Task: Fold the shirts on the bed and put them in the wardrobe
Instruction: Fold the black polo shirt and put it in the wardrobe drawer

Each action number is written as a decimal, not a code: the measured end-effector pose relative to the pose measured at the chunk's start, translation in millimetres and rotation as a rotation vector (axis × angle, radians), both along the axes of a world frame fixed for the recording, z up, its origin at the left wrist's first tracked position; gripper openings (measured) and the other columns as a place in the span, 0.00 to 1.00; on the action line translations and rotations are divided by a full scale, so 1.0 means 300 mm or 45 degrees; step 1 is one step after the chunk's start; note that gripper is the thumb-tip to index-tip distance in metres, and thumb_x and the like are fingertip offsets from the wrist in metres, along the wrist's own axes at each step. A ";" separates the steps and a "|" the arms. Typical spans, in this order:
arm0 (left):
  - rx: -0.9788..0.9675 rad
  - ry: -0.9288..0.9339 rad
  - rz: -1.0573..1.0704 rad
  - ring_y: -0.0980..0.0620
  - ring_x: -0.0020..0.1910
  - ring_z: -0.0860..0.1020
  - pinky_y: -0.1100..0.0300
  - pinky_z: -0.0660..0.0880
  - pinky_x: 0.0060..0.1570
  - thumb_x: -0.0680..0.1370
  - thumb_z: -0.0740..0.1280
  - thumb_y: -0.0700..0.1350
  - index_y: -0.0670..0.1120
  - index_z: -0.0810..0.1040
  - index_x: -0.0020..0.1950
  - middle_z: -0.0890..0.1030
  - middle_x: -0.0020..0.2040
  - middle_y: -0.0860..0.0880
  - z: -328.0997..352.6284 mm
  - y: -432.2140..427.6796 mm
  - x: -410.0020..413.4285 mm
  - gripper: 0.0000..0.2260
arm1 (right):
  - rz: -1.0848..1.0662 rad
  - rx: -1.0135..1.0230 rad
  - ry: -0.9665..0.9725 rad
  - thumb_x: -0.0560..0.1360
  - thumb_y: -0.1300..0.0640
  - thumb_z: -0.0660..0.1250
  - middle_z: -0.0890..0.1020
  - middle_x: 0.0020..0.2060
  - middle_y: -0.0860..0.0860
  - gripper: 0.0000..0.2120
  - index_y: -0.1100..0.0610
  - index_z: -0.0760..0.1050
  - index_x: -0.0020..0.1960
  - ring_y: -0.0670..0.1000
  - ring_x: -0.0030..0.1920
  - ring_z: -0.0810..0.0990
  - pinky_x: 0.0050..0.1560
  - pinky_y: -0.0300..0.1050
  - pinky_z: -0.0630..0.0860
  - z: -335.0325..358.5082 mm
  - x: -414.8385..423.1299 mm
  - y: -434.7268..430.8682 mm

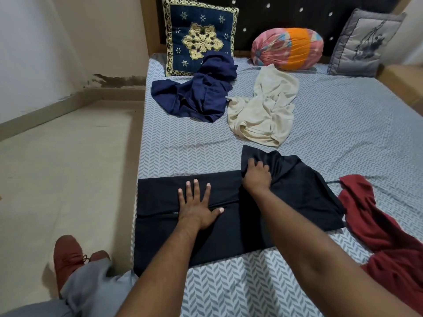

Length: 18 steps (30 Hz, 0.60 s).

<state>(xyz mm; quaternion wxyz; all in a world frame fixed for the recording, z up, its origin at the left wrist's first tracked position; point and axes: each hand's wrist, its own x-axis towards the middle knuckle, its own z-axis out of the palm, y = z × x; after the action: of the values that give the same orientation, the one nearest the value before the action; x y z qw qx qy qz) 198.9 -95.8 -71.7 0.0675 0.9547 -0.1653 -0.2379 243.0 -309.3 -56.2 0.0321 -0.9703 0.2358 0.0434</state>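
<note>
Pinning the dark navy cotton shirt (206, 216) flat on the patterned bed (343, 133) with a spread, flat left hand (196, 207), the person's right hand (257, 177) grips its loose end to fold it over.

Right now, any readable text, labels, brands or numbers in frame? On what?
Tag on the black shirt, beside the left hand: lettering too small and blurred to read.
Blue cushion and grey cushion: patterns only, no text.
Nothing else readable.
</note>
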 end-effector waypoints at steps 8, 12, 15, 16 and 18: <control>0.052 0.036 -0.014 0.41 0.73 0.26 0.38 0.28 0.70 0.75 0.46 0.73 0.54 0.32 0.78 0.27 0.75 0.42 0.008 -0.010 -0.001 0.41 | -1.389 1.051 -1.287 0.70 0.61 0.59 0.82 0.52 0.59 0.16 0.60 0.76 0.56 0.60 0.53 0.80 0.52 0.47 0.75 0.146 -0.112 -0.209; 0.069 0.040 -0.021 0.41 0.73 0.27 0.37 0.28 0.69 0.74 0.45 0.74 0.55 0.32 0.78 0.28 0.75 0.43 0.017 -0.014 -0.004 0.41 | -1.677 1.063 -1.426 0.73 0.61 0.59 0.74 0.49 0.54 0.15 0.61 0.70 0.59 0.55 0.47 0.73 0.48 0.46 0.68 0.109 -0.324 -0.191; 0.076 0.055 -0.013 0.41 0.73 0.26 0.37 0.28 0.69 0.74 0.45 0.74 0.55 0.32 0.77 0.27 0.75 0.43 0.024 -0.012 -0.006 0.41 | -1.680 0.896 -1.456 0.69 0.56 0.61 0.77 0.53 0.55 0.17 0.57 0.70 0.57 0.59 0.50 0.76 0.50 0.48 0.69 0.063 -0.399 -0.178; 0.080 0.061 -0.013 0.41 0.73 0.26 0.37 0.28 0.69 0.74 0.45 0.74 0.55 0.32 0.77 0.27 0.75 0.43 0.027 -0.011 -0.006 0.41 | -1.655 0.828 -1.424 0.67 0.54 0.62 0.77 0.55 0.57 0.18 0.57 0.71 0.56 0.61 0.53 0.76 0.52 0.50 0.70 0.053 -0.404 -0.189; 0.091 0.068 -0.015 0.41 0.73 0.26 0.37 0.28 0.69 0.74 0.45 0.74 0.55 0.32 0.77 0.27 0.75 0.43 0.031 -0.010 -0.006 0.41 | -1.539 0.720 -1.363 0.67 0.53 0.63 0.75 0.60 0.59 0.20 0.59 0.72 0.58 0.61 0.59 0.74 0.58 0.51 0.69 0.048 -0.390 -0.227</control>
<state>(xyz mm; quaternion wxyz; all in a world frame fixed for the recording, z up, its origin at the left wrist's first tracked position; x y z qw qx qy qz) 197.0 -98.8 -62.3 0.0363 0.9488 -0.1606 -0.2694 125.9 -377.5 -41.7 0.3976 -0.5233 0.6460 -0.3883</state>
